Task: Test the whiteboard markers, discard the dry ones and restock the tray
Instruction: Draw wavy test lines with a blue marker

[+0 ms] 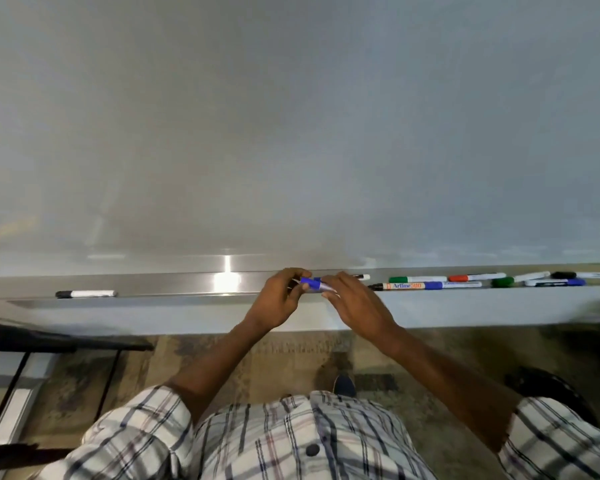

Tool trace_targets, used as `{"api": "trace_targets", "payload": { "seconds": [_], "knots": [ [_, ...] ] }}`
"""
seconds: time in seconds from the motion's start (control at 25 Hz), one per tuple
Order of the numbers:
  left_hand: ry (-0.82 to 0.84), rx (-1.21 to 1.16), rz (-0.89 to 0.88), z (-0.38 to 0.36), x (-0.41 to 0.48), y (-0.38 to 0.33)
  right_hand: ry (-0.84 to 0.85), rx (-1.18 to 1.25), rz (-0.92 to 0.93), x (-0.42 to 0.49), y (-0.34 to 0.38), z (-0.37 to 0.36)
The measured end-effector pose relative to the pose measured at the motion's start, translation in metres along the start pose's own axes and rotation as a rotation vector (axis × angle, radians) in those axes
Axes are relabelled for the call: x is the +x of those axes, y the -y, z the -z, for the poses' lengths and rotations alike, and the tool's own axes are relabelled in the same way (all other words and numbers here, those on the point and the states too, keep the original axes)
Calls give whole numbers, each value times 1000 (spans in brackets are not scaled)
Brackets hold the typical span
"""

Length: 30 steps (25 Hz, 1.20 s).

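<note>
Both my hands hold one blue whiteboard marker [313, 284] level, just in front of the metal tray [174, 284]. My left hand [280, 299] grips its blue cap end. My right hand [352, 301] holds the white barrel. Whether the cap is on or off I cannot tell. The whiteboard [291, 133] above is blank. On the tray's right part lie several markers: an Artline marker [404, 286], a green one [417, 279], a red one [476, 277], another green one [518, 279], a black one [581, 275] and a blue one [556, 282]. A single black marker [85, 293] lies far left.
A black metal frame [49, 344] stands at the lower left. A dark round object [548, 386] sits on the patterned floor at the lower right. My shoe [343, 386] shows below the board.
</note>
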<state>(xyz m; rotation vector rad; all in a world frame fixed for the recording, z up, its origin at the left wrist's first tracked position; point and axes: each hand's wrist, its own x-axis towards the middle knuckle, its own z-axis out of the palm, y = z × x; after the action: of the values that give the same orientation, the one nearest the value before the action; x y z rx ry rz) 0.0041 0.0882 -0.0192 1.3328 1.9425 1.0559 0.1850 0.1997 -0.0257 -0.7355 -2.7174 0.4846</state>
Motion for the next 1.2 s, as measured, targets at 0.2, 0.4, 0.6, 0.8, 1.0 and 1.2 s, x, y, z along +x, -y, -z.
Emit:
{"api": "trace_targets", "payload": {
  "seconds": [0.2, 0.4, 0.6, 0.8, 1.0, 1.2],
  "knots": [
    [-34, -296, 51, 14, -19, -23, -113, -76, 39, -3, 30, 21],
    [-30, -399, 65, 28, -20, -45, -109, -110, -44, -7, 49, 43],
    [28, -556, 36, 43, -23, -67, -174, -200, -143, -12, 67, 66],
    [1, -604, -49, 61, -22, -82, -265, -56, -292, -17, 70, 92],
    [-47, -629, -24, 66, -19, -113, -373, 220, -257, -12, 84, 109],
    [-98, -622, -179, 92, -16, -174, -508, 450, -195, 0, 103, 138]
  ]
}}
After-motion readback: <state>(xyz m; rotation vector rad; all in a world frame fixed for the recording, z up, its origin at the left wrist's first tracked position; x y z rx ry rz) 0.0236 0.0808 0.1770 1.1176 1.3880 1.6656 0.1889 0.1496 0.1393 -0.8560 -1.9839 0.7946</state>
